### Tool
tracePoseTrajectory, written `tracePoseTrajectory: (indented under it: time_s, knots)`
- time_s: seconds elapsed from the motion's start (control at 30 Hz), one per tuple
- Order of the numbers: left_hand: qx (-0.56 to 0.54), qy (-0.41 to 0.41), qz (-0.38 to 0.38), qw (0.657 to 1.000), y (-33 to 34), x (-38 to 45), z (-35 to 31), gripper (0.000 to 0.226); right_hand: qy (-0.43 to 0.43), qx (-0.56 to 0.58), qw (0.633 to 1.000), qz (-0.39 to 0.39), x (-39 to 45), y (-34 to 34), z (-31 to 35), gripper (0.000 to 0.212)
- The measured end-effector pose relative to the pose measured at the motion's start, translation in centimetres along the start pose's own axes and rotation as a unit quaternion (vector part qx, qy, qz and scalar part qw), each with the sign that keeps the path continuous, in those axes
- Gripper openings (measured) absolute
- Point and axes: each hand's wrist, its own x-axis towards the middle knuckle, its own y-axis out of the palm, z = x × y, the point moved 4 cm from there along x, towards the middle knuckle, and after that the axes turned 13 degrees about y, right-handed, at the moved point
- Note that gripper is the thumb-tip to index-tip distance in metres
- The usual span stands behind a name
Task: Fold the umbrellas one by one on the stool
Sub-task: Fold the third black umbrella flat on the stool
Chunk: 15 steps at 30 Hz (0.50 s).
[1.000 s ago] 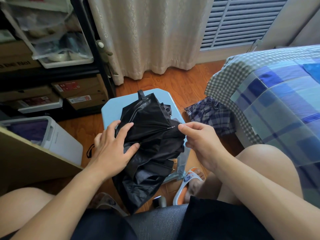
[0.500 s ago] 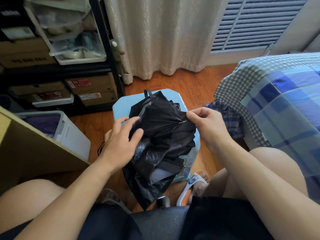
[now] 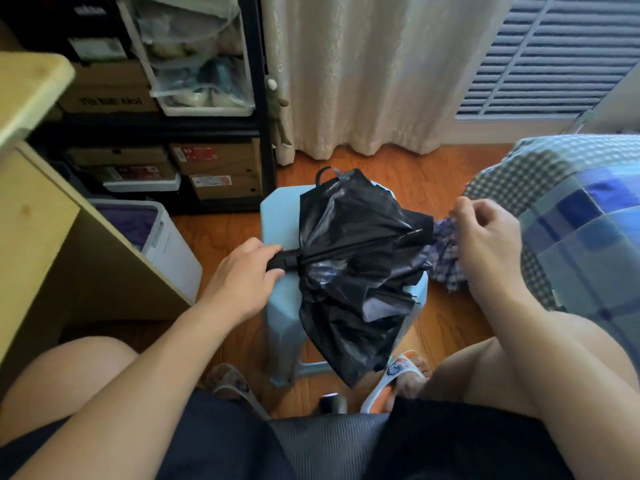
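**Black umbrella gripped at the handle, right hand lifted off**

While my left arm reaches forward from the lower left, my left hand curls round the black handle of the black umbrella, thumb on top and fingers wrapped beneath it. My right arm comes in from the lower right, and my right hand hovers above and just to the right of the canopy, fingers loosely curled and gripping nothing that I can see. The umbrella lies across the pale blue stool, handle pointing left toward my left hand, its crumpled canopy spreading right and hanging over the near edge. One rib tip points toward my right hand without touching it. Behind that hand a checked cloth lies on the wooden floor, beside the bed.
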Motion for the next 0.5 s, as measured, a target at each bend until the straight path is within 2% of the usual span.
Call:
tracePoseTrajectory:
  time_s: [0.1,0.17,0.2,0.3,0.5]
  knots:
    - [-0.009,-0.007,-0.003,1.000,-0.2,0.1,0.1,0.049,-0.056,0.013,0.997,0.048,-6.2,0.1,-0.4,0.030]
    - [-0.013,-0.010,-0.002,1.000,-0.2,0.0,0.0,0.048,-0.156,-0.074,0.983,0.069,-10.0,0.7,-0.9,0.019]
    - [-0.015,-0.010,-0.003,1.000,-0.3,-0.1,-0.1,0.048,-0.198,-0.125,0.969,0.081,-11.4,1.2,-1.1,0.023]
    - [-0.012,-0.007,-0.004,1.000,-0.4,-0.3,-0.4,0.047,-0.285,-0.214,0.930,0.091,-12.9,2.7,-1.2,0.062]
    - [0.008,-0.014,0.002,1.000,-0.9,-1.0,-1.0,0.044,-0.371,-0.262,0.889,0.052,-14.7,2.3,-0.1,0.076]
